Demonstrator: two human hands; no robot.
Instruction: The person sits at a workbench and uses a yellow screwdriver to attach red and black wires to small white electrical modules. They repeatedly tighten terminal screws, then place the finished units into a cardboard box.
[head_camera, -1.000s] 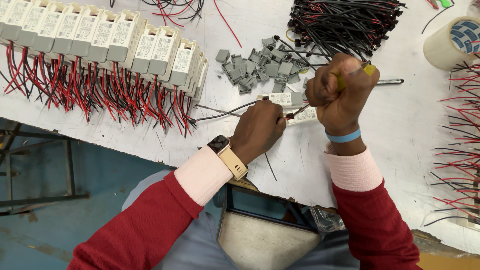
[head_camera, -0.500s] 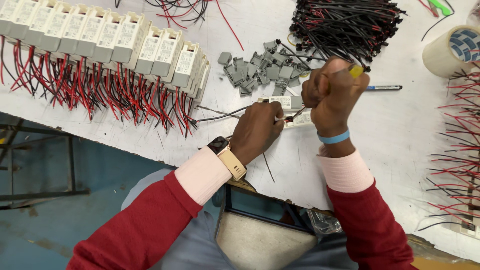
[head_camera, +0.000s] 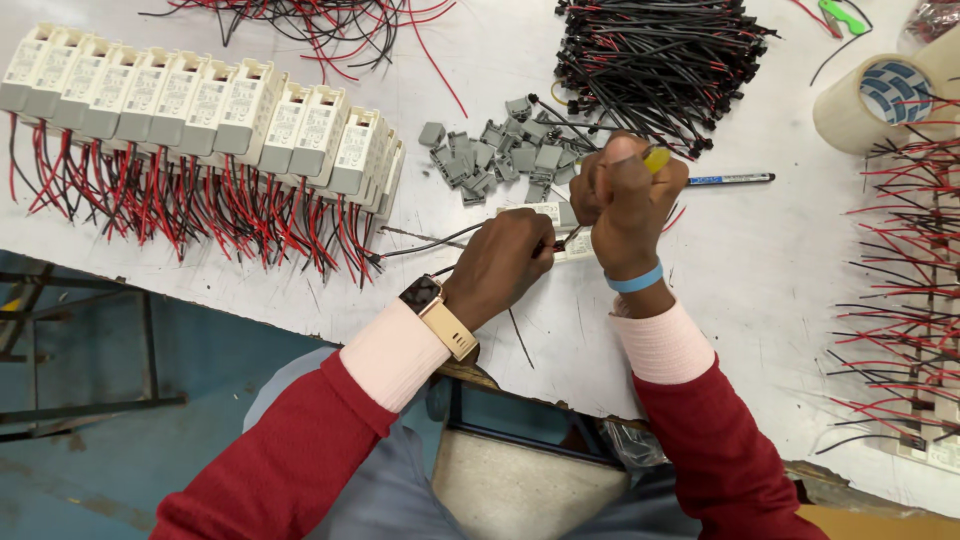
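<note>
Left hand (head_camera: 503, 262) pinches wires (head_camera: 430, 243) at a white module (head_camera: 560, 228) on the worktop (head_camera: 740, 270); right hand (head_camera: 625, 195) is clenched around a yellow-handled screwdriver (head_camera: 655, 158).

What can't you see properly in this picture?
- Head view: the tip of the yellow-handled tool is hidden by the right hand.
- The small white box is mostly covered by both hands; the left hand hides where the wires join.
- The tape roll and green item are cut off by the edges.
</note>
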